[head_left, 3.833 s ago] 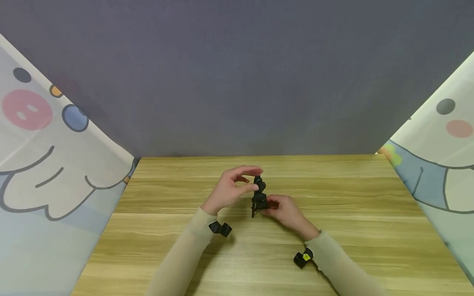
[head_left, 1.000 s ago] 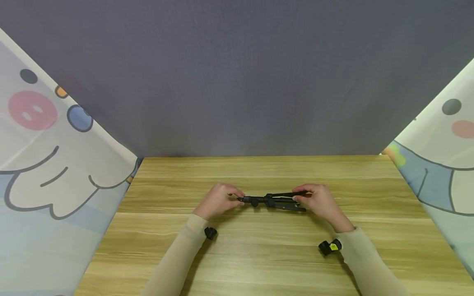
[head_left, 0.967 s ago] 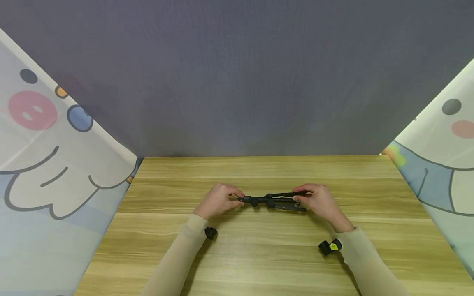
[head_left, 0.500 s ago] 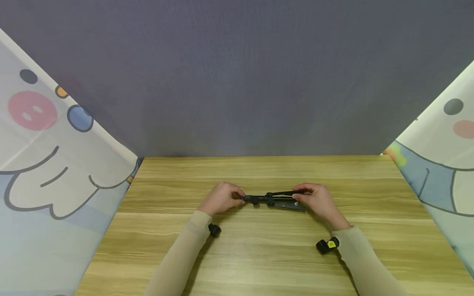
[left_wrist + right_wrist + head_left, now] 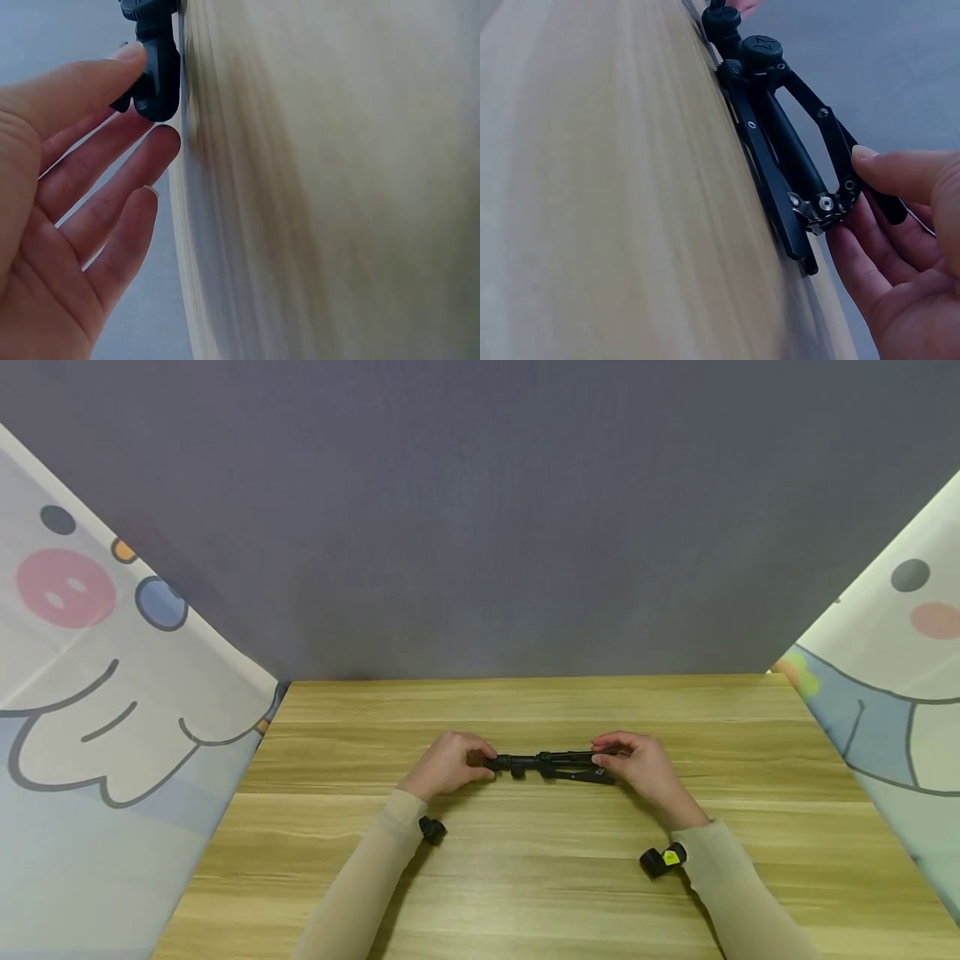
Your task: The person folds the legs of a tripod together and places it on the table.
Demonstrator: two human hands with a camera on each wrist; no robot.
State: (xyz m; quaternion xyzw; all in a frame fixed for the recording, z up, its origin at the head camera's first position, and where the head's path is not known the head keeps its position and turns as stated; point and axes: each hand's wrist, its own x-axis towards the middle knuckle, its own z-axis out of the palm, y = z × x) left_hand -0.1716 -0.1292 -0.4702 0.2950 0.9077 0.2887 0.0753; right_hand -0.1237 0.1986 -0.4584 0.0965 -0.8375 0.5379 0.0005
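A small black tripod (image 5: pixel 528 762) lies lengthwise, left to right, low over the wooden table. My left hand (image 5: pixel 448 766) pinches its head end between thumb and fingertips; in the left wrist view the thumb presses on the black head (image 5: pixel 161 79). At the other end, my right hand (image 5: pixel 643 768) pinches one leg. The right wrist view shows that leg (image 5: pixel 829 127) bowed out from the centre column, with silver hinge joints (image 5: pixel 825 202) by the fingers. Another leg (image 5: pixel 769 180) runs along the table side. The right fingers partly cover the leg ends.
The wooden table (image 5: pixel 540 877) ends at a grey fabric panel (image 5: pixel 525 527) behind. Cartoon-printed cloths hang on the left (image 5: pixel 150 693) and right (image 5: pixel 885 710). A small black camera sits on the left wrist (image 5: pixel 432 830) and on the right wrist (image 5: pixel 663 859).
Earlier the tripod pointed toward me between closer hands; now it lies sideways with the hands spread apart. Over the last second, the leg in my right hand has moved closer to the centre column.
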